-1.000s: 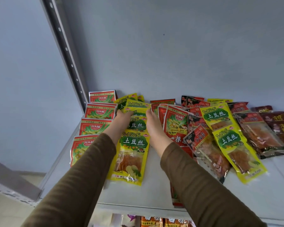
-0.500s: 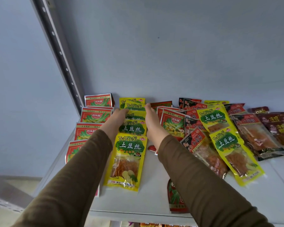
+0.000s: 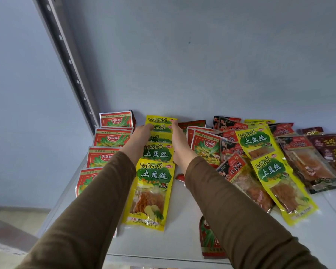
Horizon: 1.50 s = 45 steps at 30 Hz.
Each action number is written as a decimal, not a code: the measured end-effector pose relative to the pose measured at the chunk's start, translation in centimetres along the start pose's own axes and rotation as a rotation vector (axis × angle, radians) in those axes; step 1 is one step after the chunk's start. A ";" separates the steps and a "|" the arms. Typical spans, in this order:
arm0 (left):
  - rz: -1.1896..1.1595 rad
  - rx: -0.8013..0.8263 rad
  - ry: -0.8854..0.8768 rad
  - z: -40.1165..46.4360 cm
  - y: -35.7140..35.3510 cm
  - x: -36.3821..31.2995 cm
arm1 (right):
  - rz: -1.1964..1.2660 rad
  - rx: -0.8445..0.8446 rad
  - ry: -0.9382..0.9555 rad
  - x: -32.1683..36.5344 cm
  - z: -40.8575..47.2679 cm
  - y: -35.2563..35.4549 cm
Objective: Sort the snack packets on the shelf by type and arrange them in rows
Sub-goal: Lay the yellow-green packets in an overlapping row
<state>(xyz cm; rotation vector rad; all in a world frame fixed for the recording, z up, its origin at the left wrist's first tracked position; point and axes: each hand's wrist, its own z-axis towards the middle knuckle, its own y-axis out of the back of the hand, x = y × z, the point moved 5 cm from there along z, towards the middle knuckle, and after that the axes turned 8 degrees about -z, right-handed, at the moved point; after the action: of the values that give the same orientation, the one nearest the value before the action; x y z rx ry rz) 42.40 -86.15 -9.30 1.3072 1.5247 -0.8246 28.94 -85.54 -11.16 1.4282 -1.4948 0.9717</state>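
Note:
A row of yellow TuDouSi packets (image 3: 153,191) runs front to back down the white shelf (image 3: 178,241). My left hand (image 3: 139,138) lies flat along the row's left edge, my right hand (image 3: 179,140) along its right edge, fingers straight and reaching toward the rearmost packets. Left of the row sits a row of red packets (image 3: 110,137), partly hidden by my left sleeve. To the right lies a mixed heap: more red packets (image 3: 206,150), two yellow packets (image 3: 273,171), red-and-black packets (image 3: 233,167) and dark brown packets (image 3: 330,144).
The grey back wall (image 3: 202,65) stands right behind the packets. A perforated metal upright (image 3: 66,55) rises at the shelf's left rear corner. One red packet (image 3: 209,239) lies at the front edge under my right forearm.
Both hands slid further back along the yellow row, squaring its edges. The rear yellow packets now lie straighter. The view shifted slightly.

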 end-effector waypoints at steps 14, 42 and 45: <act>-0.189 -0.009 0.099 1.0 -0.2 0.6 | 0.049 0.022 -0.005 0.0 1.3 -0.4; -0.075 -0.051 -0.039 0.1 0.7 0.4 | 0.056 0.009 -0.083 -0.3 1.3 -1.2; -0.049 -0.014 -0.011 -0.8 1.2 -0.3 | 0.067 0.053 -0.103 -0.2 1.1 -1.3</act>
<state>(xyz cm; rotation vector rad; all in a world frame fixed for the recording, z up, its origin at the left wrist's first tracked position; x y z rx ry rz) 43.36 -85.30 -8.66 1.2578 1.5567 -0.8492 30.21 -86.61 -11.76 1.4938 -1.6113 0.9977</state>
